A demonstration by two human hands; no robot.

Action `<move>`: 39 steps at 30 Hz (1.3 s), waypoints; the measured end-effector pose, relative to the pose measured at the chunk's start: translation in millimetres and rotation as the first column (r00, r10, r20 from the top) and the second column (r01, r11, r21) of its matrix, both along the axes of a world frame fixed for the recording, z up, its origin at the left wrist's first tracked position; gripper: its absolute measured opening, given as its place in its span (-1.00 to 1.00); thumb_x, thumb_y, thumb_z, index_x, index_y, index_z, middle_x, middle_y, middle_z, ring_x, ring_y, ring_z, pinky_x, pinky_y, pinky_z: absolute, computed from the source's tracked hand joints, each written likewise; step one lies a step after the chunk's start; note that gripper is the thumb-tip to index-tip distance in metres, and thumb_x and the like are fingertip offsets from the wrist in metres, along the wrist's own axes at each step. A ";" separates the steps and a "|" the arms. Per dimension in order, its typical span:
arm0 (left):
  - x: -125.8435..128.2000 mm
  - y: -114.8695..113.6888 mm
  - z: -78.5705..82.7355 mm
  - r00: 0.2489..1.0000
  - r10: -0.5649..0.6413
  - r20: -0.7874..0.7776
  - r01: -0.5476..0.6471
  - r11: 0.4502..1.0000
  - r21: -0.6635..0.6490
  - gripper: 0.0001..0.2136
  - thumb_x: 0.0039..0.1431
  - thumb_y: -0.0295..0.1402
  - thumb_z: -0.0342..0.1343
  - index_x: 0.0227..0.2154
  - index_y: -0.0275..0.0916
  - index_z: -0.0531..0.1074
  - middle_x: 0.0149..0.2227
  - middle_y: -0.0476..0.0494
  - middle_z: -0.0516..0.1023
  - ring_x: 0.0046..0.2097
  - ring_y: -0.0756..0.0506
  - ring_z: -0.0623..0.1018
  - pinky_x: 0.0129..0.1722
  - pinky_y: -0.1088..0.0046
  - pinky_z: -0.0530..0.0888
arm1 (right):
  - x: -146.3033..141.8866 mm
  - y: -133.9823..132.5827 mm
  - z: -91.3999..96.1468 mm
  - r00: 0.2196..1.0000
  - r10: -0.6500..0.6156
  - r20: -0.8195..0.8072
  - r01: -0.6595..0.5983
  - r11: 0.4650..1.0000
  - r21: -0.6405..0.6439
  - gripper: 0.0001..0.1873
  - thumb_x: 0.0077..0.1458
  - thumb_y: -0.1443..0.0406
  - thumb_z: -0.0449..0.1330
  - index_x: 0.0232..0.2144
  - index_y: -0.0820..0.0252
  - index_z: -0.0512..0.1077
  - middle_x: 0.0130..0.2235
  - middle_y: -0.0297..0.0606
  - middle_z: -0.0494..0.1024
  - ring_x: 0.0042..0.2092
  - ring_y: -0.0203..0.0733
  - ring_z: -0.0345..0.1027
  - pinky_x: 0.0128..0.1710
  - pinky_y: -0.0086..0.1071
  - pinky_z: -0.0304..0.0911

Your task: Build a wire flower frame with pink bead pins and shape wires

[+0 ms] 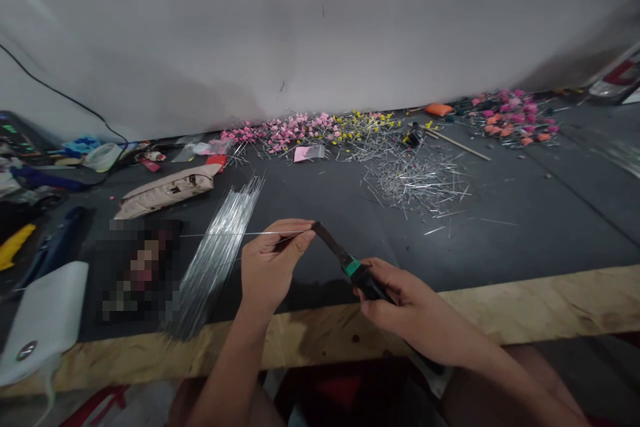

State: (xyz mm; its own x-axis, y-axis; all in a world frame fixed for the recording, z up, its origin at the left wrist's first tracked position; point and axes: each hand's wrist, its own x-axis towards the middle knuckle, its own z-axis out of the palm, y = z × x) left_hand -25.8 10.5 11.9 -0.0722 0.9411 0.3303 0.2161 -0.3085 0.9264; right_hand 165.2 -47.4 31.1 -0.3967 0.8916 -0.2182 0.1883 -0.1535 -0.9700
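Observation:
A thin straight metal wire is pinched between the thumb and fingers of my left hand, its long end reaching out to the left. In my right hand is a black-handled tool with a green band and a narrow dark metal nose. The nose tip meets the wire's end at my left fingertips; whether it grips the wire I cannot tell. Under the wire's free part lies a bundle of long straight wires, slanting toward the table's front edge.
Behind my hands lie a heap of short wire pieces, pink-tipped stems, yellow-tipped stems and pink-and-orange ones. At left are a beige pouch, a blurred dark object and a white power bank. A wooden edge runs along the front.

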 end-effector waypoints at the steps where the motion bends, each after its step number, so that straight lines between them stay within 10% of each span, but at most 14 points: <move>1: -0.1 0.0 -0.2 1.000 -0.001 0.000 0.001 1.000 -0.004 -0.95 -0.04 -0.43 0.21 -0.45 -0.18 0.53 -0.35 -0.04 0.58 -0.30 -0.02 0.54 -0.36 0.49 0.50 | -0.1 0.1 -0.1 1.000 0.002 0.008 -0.002 1.000 0.003 -0.83 -0.03 0.45 0.02 -0.39 0.16 0.37 -0.34 -0.35 0.30 -0.33 -0.29 0.20 -0.36 -0.45 0.12; 31: 6.5 0.6 -5.5 0.982 0.038 0.183 -0.030 0.999 -0.043 -0.92 -0.08 -0.44 0.25 -0.45 -0.19 0.52 -0.40 -0.01 0.57 -0.37 0.02 0.52 -0.37 0.56 0.46 | -1.8 1.3 -11.9 0.992 0.009 -0.126 -0.029 0.986 -0.163 -0.95 0.00 0.40 0.03 -0.43 0.20 0.27 -0.52 -0.44 0.11 -0.48 -0.38 -0.07 -0.50 -0.46 -0.09; 35: 25.1 -7.2 -12.1 0.872 -0.077 0.483 0.201 0.957 -0.211 -0.65 -0.04 -0.34 0.23 -0.13 -0.15 0.39 -0.18 -0.09 0.54 -0.16 -0.05 0.52 -0.14 0.41 0.44 | -4.7 6.6 -17.7 0.984 -0.051 -0.173 0.022 0.986 -0.165 -0.96 -0.01 0.36 0.06 -0.46 0.22 0.30 -0.52 -0.43 0.13 -0.47 -0.38 -0.05 -0.49 -0.46 -0.08; 39: 49.9 -23.4 -14.5 0.764 -0.178 0.620 0.483 0.795 -0.367 -0.50 -0.15 -0.19 0.28 -0.11 -0.23 0.33 -0.11 -0.21 0.49 -0.09 -0.14 0.47 -0.08 0.33 0.39 | -8.2 14.4 -23.4 0.976 -0.113 -0.188 0.088 0.987 -0.135 -0.90 0.01 0.32 0.07 -0.50 0.23 0.31 -0.52 -0.43 0.19 -0.48 -0.38 0.02 -0.47 -0.48 0.01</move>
State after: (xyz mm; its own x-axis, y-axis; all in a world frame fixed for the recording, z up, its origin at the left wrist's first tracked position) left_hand 24.0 -12.8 -2.6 0.2585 0.9525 -0.1611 -0.3797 0.2535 0.8897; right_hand 157.0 -33.0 7.7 -0.3521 0.8997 -0.2581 -0.0248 -0.2847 -0.9583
